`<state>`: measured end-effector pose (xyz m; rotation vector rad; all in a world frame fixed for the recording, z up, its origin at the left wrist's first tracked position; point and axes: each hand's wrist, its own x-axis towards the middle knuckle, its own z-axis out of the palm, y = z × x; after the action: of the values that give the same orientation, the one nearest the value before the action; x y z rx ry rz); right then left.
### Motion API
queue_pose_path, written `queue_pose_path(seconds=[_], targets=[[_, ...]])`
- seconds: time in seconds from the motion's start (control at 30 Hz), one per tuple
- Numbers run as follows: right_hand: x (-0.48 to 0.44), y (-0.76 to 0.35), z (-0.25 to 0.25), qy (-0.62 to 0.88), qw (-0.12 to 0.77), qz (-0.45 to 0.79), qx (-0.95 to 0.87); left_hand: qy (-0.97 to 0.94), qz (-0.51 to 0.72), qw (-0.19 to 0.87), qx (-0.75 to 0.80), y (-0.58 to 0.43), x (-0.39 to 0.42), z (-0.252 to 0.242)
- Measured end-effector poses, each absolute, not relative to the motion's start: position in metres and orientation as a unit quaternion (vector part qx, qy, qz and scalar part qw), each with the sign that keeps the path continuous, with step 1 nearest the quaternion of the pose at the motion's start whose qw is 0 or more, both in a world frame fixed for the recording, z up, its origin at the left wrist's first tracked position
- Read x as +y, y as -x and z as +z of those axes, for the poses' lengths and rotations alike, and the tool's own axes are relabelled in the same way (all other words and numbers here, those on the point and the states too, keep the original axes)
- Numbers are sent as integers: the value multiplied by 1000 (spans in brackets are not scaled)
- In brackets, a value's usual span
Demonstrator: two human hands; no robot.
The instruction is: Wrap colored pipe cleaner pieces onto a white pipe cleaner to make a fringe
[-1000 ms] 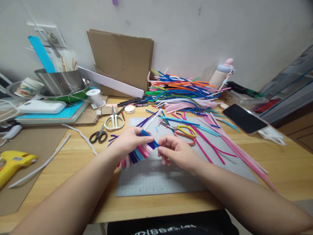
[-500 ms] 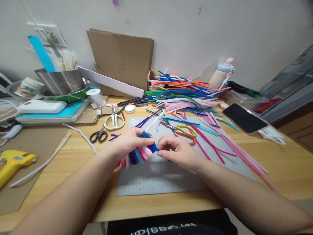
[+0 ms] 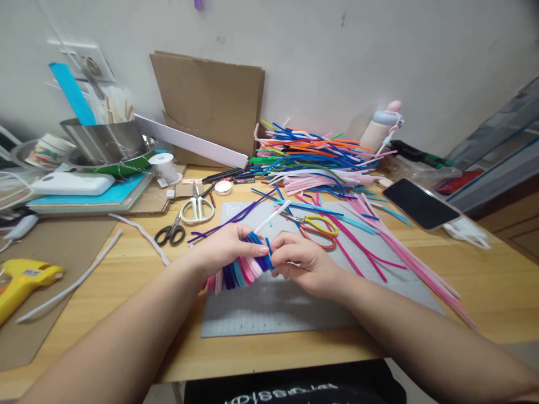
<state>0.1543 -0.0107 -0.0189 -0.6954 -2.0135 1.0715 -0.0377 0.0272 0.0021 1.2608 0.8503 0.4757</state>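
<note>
My left hand (image 3: 233,249) is closed around a row of pipe cleaners (image 3: 238,272) in pink, purple and blue, packed side by side. From its top a white pipe cleaner (image 3: 272,219) sticks up to the right. Against the row's right end, my right hand (image 3: 305,261) pinches a blue pipe cleaner (image 3: 268,247), whose short tip points upward between the two hands. The fingers hide part of where it meets the row. Both hands are above the grey cutting mat (image 3: 269,314).
Scissors with yellow and orange handles (image 3: 320,224) lie on the mat beyond my right hand. White-handled scissors (image 3: 197,210) and black scissors (image 3: 169,233) lie left. A heap of pipe cleaners (image 3: 315,160) is behind, a phone (image 3: 421,203) right, a yellow glue gun (image 3: 29,280) left.
My right hand has moved slightly up and left against the row. The blue end now stands upright beside my left thumb. The row has shifted a little to the right.
</note>
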Motion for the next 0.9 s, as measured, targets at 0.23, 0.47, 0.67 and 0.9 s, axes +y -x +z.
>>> queue_pose_path(seconds=[0.23, 0.47, 0.67, 0.9], targets=[[-15, -153, -17, 340, 394, 418, -745, -578, 245, 679, 381, 39, 26, 9], [-9, -150, -29, 484, 276, 541, -630, -655, 251, 562, 439, 35, 25, 10], [-11, -142, -34, 454, 265, 634, -568, -689, 222, 549, 418, 34, 25, 5], [-16, -141, -34, 413, 286, 651, -569, -691, 225, 540, 424, 34, 25, 5]])
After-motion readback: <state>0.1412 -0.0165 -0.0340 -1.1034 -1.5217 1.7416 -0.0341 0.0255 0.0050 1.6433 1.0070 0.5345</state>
